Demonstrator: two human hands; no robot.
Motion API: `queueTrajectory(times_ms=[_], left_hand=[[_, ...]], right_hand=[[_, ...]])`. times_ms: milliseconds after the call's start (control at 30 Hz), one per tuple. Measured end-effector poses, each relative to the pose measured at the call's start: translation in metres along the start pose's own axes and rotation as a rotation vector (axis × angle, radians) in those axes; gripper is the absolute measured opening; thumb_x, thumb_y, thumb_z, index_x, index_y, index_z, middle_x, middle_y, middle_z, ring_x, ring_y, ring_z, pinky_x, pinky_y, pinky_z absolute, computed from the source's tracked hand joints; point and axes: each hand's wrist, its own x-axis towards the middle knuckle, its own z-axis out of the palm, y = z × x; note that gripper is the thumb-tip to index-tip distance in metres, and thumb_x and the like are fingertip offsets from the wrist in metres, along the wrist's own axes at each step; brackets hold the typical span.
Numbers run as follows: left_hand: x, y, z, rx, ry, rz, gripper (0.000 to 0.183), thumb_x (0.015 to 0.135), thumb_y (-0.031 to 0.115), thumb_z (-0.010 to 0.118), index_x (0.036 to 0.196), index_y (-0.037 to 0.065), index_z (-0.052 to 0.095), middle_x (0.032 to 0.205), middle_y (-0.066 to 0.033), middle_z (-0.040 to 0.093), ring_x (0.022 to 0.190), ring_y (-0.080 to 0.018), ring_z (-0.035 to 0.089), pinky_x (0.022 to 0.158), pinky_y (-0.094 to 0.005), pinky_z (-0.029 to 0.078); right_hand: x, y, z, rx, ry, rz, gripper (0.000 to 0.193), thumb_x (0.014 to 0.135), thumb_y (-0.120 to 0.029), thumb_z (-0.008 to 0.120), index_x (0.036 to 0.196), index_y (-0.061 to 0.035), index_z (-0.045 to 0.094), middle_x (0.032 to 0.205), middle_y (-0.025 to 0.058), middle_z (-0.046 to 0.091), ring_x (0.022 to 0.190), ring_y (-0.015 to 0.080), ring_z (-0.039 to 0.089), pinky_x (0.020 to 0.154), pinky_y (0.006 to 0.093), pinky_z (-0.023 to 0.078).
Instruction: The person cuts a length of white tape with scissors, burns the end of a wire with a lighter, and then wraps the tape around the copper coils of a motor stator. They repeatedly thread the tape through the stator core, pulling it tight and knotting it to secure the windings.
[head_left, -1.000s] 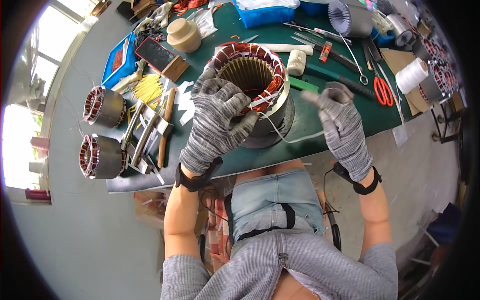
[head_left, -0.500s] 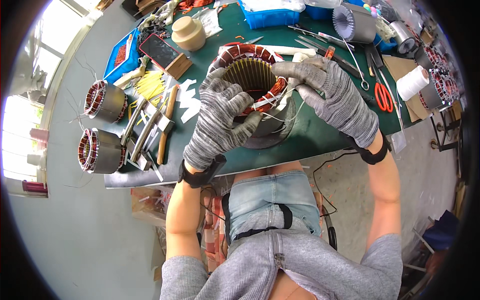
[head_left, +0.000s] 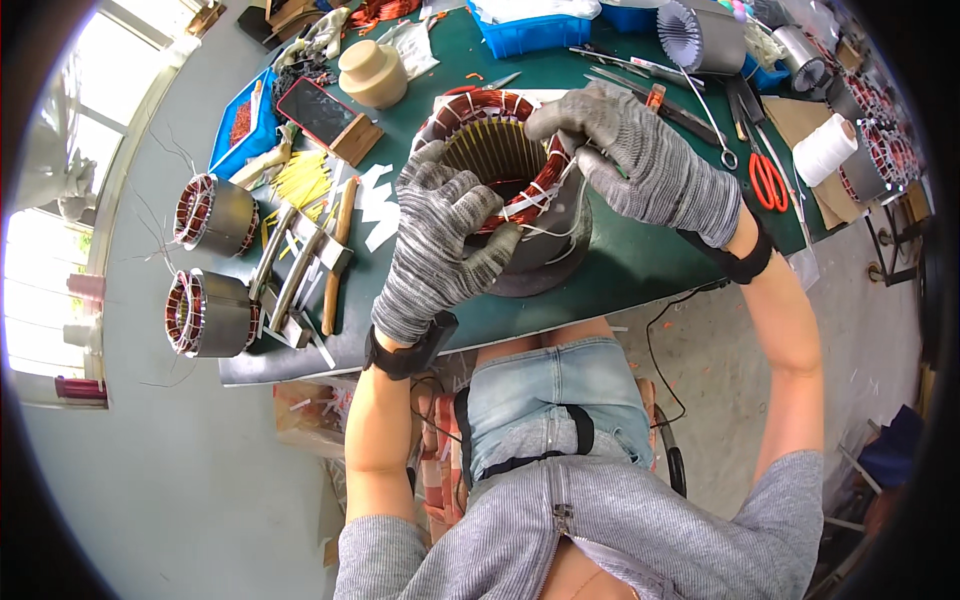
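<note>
A motor stator (head_left: 545,245) stands upright near the table's front edge, its copper winding (head_left: 538,203) ringing the top and bound with white ties. Yellow strips line the slots inside the bore. My left hand (head_left: 440,235), in a grey knitted glove, is closed over the left and front of the winding, fingertips at the inner rim. At the right rim my gloved right hand (head_left: 620,150) has its fingers pinched together. A white cord (head_left: 560,235) loops from the front of the winding up to these fingers. The exact grip at the fingertips is partly hidden.
Two smaller wound stators (head_left: 215,215) sit at the left, beside metal bars and a wooden stick (head_left: 340,255). Yellow strips (head_left: 303,178) and a phone (head_left: 318,108) lie behind. Red-handled scissors (head_left: 768,182) and a white thread spool (head_left: 826,150) are at right.
My right hand has moved left, closer in over the stator's right rim. The left hand keeps its hold on the winding. The whole view has shifted slightly.
</note>
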Motion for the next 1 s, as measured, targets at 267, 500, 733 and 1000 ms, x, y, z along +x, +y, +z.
queueTrajectory(times_ms=[267, 500, 733, 1000], left_hand=[[0.002, 0.001, -0.003, 0.015, -0.006, -0.003, 0.017, 0.063, 0.012, 0.071, 0.074, 0.007, 0.059, 0.064, -0.0060, 0.051, 0.069, -0.0282, 0.054, 0.098, -0.0490, 0.033], [0.004, 0.003, 0.000, -0.001, -0.006, -0.010, 0.019, 0.062, 0.013, 0.072, 0.073, 0.007, 0.059, 0.064, -0.0059, 0.051, 0.070, -0.0285, 0.054, 0.097, -0.0492, 0.034], [-0.001, 0.000, 0.000, 0.022, -0.042, -0.059, 0.021, 0.061, 0.014, 0.073, 0.076, 0.006, 0.059, 0.068, -0.0073, 0.054, 0.078, -0.0292, 0.055, 0.099, -0.0481, 0.032], [-0.003, 0.000, -0.001, 0.059, -0.088, -0.033, 0.019, 0.065, 0.009, 0.068, 0.081, 0.004, 0.058, 0.079, -0.0106, 0.056, 0.090, -0.0363, 0.052, 0.102, -0.0500, 0.029]], right_hand=[[0.016, -0.002, 0.007, -0.136, -0.063, -0.167, 0.038, 0.070, -0.006, 0.057, 0.106, -0.0139, 0.055, 0.092, 0.0117, 0.057, 0.084, 0.0327, 0.056, 0.079, 0.0425, 0.045], [0.009, 0.004, 0.017, -0.123, -0.056, -0.220, 0.043, 0.070, -0.008, 0.060, 0.112, -0.0090, 0.054, 0.113, 0.0153, 0.054, 0.100, 0.0347, 0.055, 0.088, 0.0422, 0.044], [-0.001, 0.010, 0.021, -0.103, 0.155, -0.162, 0.040, 0.074, -0.003, 0.057, 0.113, -0.0042, 0.048, 0.119, 0.0205, 0.048, 0.109, 0.0336, 0.051, 0.088, 0.0403, 0.047], [-0.038, 0.015, 0.012, -0.373, 0.123, -0.100, 0.023, 0.082, -0.009, 0.057, 0.104, -0.0105, 0.058, 0.108, 0.0124, 0.055, 0.103, 0.0269, 0.055, 0.083, 0.0332, 0.049]])
